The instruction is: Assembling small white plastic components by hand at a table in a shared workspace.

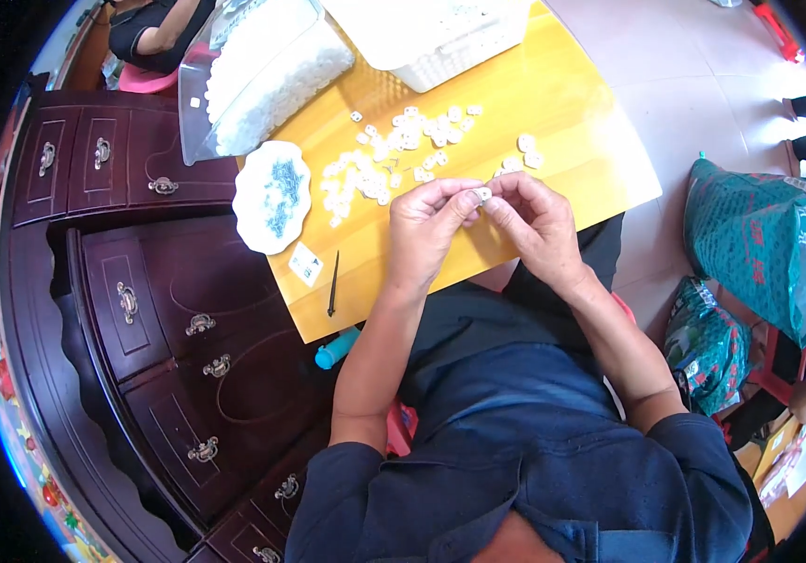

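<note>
Over the near part of the yellow table, both hands meet at a small white plastic piece (pixel 482 194). My left hand (pixel 428 230) pinches it from one side between thumb and finger. On the other side, the fingertips of my right hand (pixel 542 223) are closed on it as well. Beyond the hands lies a loose spread of similar white pieces (pixel 405 134), with a few dark slim bits among them. A smaller cluster of pieces (pixel 527 150) lies off to the right. Fingers cover most of the held piece.
A scalloped white plate (pixel 245 208) holds many small grey metal bits. Near it lie a printed card (pixel 306 264) and a thin black tool (pixel 334 281). A clear tub (pixel 198 117) of white pieces and a white basket (pixel 459 61) stand behind. Dark drawers (pixel 140 310) flank the left; green bags (pixel 750 239) the right.
</note>
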Demonstrator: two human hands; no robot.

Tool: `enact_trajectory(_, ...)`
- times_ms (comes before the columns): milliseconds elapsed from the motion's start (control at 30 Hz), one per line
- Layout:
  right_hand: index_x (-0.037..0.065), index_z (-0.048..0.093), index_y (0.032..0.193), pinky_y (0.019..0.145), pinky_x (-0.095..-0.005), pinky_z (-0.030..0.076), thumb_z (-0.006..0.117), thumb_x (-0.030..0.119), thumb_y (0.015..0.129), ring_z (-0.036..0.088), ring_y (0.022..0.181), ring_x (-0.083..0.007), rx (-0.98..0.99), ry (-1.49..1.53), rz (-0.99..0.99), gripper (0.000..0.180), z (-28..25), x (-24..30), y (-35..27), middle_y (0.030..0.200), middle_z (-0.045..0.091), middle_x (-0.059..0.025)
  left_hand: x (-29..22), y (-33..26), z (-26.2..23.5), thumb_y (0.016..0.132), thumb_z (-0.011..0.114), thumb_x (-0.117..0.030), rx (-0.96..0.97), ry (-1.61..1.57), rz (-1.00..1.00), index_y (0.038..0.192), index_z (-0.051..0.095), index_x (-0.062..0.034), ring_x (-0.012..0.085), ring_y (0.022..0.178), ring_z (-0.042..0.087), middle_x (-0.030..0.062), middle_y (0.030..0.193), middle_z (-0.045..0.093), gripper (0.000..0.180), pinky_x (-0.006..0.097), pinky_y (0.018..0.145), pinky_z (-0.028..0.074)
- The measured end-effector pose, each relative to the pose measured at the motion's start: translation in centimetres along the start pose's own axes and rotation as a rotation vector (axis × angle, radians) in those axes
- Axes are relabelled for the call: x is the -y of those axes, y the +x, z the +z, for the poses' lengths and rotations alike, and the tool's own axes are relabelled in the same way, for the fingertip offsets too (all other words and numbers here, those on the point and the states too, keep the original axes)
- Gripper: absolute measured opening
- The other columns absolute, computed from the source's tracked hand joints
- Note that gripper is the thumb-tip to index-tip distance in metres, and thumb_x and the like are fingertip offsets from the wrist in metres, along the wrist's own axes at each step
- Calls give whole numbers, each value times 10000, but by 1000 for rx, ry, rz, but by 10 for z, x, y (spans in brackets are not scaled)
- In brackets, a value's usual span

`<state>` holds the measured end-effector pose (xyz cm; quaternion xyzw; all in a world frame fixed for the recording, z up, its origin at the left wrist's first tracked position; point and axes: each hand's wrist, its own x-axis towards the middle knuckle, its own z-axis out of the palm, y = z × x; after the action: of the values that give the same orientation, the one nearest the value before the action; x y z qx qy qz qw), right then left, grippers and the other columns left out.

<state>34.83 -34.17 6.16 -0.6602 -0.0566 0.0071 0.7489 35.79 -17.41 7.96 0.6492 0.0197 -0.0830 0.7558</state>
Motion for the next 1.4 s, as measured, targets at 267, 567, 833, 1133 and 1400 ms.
enact_trajectory(267,10,682,954,596,-255,499,709,69,925,632,678,-96,-9,-195,9,70,-4,11,1,821,673,-62,1,-5,-5,949,711,-70,-78,76,-13,1069,734,21,82,717,629,38,878,722,152,216,671,518)
enact_trajectory(567,78,671,888,639,-380,553,745,132,859,680,726,-286,-14,-941,-380,96,0,4,-2,840,650,-94,5,-27,-21,933,718,-11,-170,129,8,1047,703,20,43,731,603,-2,869,690,119,195,675,506)
enact_trajectory(833,96,663,872,611,-378,544,745,156,864,669,690,-273,-71,-864,-355,102,1,1,1,829,638,-79,10,-36,-20,927,707,30,-167,192,64,1003,695,27,44,763,613,2,890,683,78,198,705,512)
enact_trajectory(1133,50,628,1035,602,-225,484,638,208,1018,596,675,-68,185,61,244,159,1,9,-5,840,654,2,2,-34,-14,895,707,64,-137,298,340,942,698,29,87,791,627,43,899,635,59,225,705,508)
enact_trajectory(1400,73,620,1094,604,-180,476,598,218,1052,592,670,-40,279,517,463,153,4,3,-8,885,679,6,-5,-35,-3,873,721,55,-106,446,391,960,735,6,138,788,646,77,901,661,101,257,693,524)
